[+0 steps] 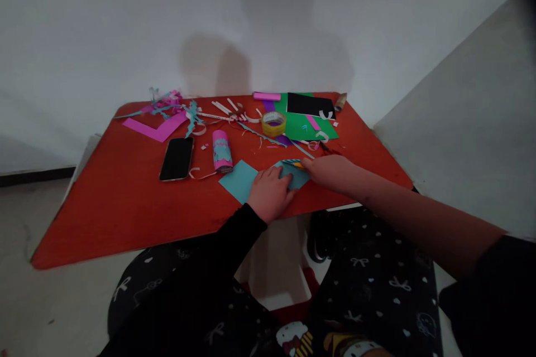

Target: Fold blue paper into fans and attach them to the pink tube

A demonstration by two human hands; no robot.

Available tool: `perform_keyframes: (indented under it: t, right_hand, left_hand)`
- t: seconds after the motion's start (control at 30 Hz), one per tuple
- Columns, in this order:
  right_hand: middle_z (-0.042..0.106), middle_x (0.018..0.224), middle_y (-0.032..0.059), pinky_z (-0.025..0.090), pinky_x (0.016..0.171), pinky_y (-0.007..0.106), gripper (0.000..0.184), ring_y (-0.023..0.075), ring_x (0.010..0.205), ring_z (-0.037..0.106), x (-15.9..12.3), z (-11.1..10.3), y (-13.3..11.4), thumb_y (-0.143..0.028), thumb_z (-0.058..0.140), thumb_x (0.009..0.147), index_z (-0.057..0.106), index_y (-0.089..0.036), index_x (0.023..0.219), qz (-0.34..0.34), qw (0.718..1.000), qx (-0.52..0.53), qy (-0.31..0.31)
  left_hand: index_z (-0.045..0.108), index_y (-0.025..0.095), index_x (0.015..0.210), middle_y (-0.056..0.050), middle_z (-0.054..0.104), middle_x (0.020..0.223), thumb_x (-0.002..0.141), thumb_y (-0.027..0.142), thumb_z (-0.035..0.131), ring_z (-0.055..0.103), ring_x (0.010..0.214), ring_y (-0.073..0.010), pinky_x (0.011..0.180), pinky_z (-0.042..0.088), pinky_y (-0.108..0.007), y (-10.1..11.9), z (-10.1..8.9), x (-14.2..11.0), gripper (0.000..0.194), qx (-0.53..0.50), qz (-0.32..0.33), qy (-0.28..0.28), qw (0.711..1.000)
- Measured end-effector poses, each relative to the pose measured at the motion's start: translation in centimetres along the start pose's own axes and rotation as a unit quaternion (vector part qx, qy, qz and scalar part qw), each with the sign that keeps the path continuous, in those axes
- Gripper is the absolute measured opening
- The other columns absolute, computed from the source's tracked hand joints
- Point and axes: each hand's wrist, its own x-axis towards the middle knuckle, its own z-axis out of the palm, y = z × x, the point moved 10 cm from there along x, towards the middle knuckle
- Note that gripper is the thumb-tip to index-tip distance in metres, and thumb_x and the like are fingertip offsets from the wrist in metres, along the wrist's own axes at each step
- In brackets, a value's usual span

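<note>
A light blue sheet of paper (238, 180) lies near the front edge of the red table. My left hand (271, 192) rests palm down on it, fingers stretched out and pressing it against the tabletop. At the paper's right part, my right hand (324, 172) is closed around a small yellow tool (298, 164); its kind cannot be made out. Bluish stripes show beside the tool's tip, over the paper. Just beyond my right hand lies what looks like a pair of dark red-handled scissors (330, 149), partly hidden.
On the red table (125, 206) are a phone (177, 158), a pink and blue paper-wrapped tube (221, 150), a tape roll (273, 124), green paper (299, 129), a black sheet (309, 105), pink paper (159, 131) and scattered strips. A white wall (146, 22) stands behind.
</note>
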Motion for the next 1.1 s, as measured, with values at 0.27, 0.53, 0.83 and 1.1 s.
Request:
perform_keyframes:
  t: [0.27, 0.53, 0.83, 1.1]
  right_hand:
    - [0.074, 0.094, 0.0195, 0.051, 0.068, 0.037, 0.038, 0.0324, 0.084, 0.075, -1.2, 0.4, 0.5, -0.02, 0.034, 0.101, 0.054, -0.017, 0.134, -0.002, 1.0, -0.003, -0.005]
    - [0.074, 0.096, 0.0191, 0.052, 0.074, 0.04, 0.041, 0.0323, 0.086, 0.075, -2.5, 1.3, 1.6, -0.019, 0.034, 0.1, 0.052, -0.018, 0.138, 0.02, 0.999, 0.002, -0.029]
    - [0.072, 0.087, 0.016, 0.051, 0.068, 0.038, 0.037, 0.0326, 0.082, 0.074, -4.5, 2.2, 3.0, -0.017, 0.035, 0.099, 0.055, -0.018, 0.13, 0.04, 0.998, 0.008, -0.048]
    - [0.071, 0.086, 0.0133, 0.048, 0.065, 0.034, 0.035, 0.028, 0.075, 0.072, -6.6, 3.3, 4.3, -0.021, 0.04, 0.1, 0.054, -0.018, 0.131, 0.059, 0.997, 0.017, -0.056]
  left_hand:
    - [0.067, 0.023, 0.124, -0.015, 0.059, 0.142, 0.099, 0.048, 0.053, 0.056, 0.128, -0.0312, 0.11, 0.042, -0.048, 0.0, 0.1, 0.0, 0.038, -0.001, 0.001, 0.001, 1.0]
    - [0.066, 0.024, 0.126, -0.015, 0.058, 0.143, 0.099, 0.048, 0.054, 0.056, 0.13, -0.0321, 0.111, 0.041, -0.049, -0.1, 0.3, 0.0, 0.039, 0.002, 0.002, 0.007, 1.0]
    - [0.066, 0.025, 0.127, -0.014, 0.058, 0.143, 0.098, 0.047, 0.055, 0.056, 0.131, -0.0315, 0.111, 0.042, -0.049, -0.2, 0.2, 0.1, 0.038, -0.006, 0.0, 0.006, 1.0]
    - [0.066, 0.025, 0.129, -0.015, 0.058, 0.147, 0.099, 0.046, 0.055, 0.055, 0.134, -0.0321, 0.113, 0.041, -0.05, -0.3, 0.3, 0.1, 0.039, -0.008, -0.003, -0.009, 1.0]
